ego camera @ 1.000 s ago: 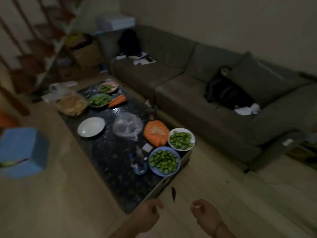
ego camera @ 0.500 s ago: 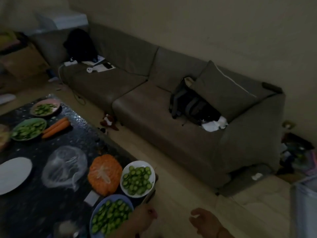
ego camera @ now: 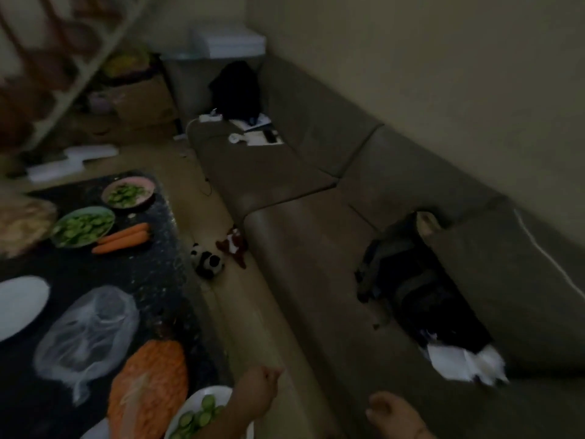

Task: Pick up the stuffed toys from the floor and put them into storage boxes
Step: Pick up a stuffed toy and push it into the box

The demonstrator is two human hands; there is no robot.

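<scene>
Two stuffed toys lie on the floor in the narrow gap between the low table and the sofa: a black-and-white panda toy (ego camera: 207,259) and, just right of it against the sofa base, a brown-and-white toy (ego camera: 233,245). My left hand (ego camera: 258,391) is at the bottom of the view over the table's near corner, fingers loosely curled and holding nothing. My right hand (ego camera: 394,415) is low at the bottom right, also with nothing in it. Both hands are well short of the toys. No storage box is clearly in view.
A dark low table (ego camera: 152,274) on the left carries plates of green vegetables, carrots (ego camera: 122,238), a plastic bag and an orange net bag. A grey sofa (ego camera: 316,248) with a backpack (ego camera: 408,280) fills the right. Cardboard boxes (ego camera: 142,103) sit under the stairs.
The view has swung left and moved closer along the gap between table and sofa. The panda toy is now in sight beside the brown one. Both hands stay low and hold nothing.
</scene>
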